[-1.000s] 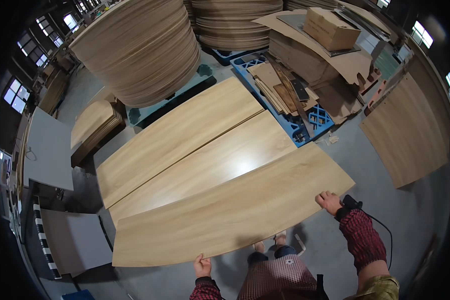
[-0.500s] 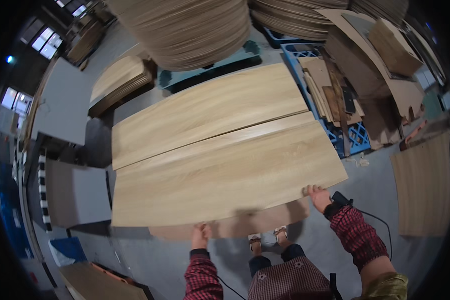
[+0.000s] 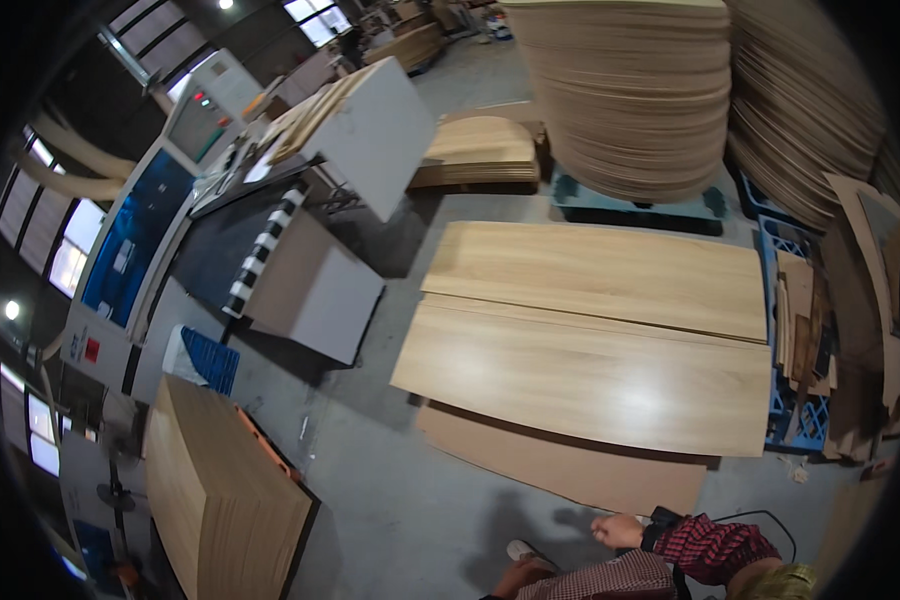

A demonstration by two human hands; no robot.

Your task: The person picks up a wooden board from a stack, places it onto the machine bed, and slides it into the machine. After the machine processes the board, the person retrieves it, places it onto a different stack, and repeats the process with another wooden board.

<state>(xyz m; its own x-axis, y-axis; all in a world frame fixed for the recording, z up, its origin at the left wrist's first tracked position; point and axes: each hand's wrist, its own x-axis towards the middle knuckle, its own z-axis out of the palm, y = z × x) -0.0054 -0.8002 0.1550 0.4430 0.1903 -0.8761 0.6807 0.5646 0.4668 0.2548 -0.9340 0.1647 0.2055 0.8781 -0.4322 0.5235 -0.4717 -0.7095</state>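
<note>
My right hand (image 3: 618, 531) hangs over the floor below the boards, with its fingers loosely bent and nothing in them. It touches no panel. Nearest to it is a brown sheet (image 3: 570, 470) that sticks out under the front wood-grain panel (image 3: 580, 375). Behind that panel lies a second light wood-grain panel (image 3: 600, 270), with a narrow dark gap along the seam. Both have slightly curved long edges. My left hand is out of view.
A tall stack of curved boards (image 3: 635, 100) stands on a green pallet (image 3: 640, 205) behind. At the lower left is a thick board stack (image 3: 230, 490). A blue-fronted machine (image 3: 135, 255) stands left. Blue pallets (image 3: 813, 420) with wood scraps border the right.
Both hands have come off the front panel's near edge. The view has swung left, showing more of the machine, and my left hand has left the picture.
</note>
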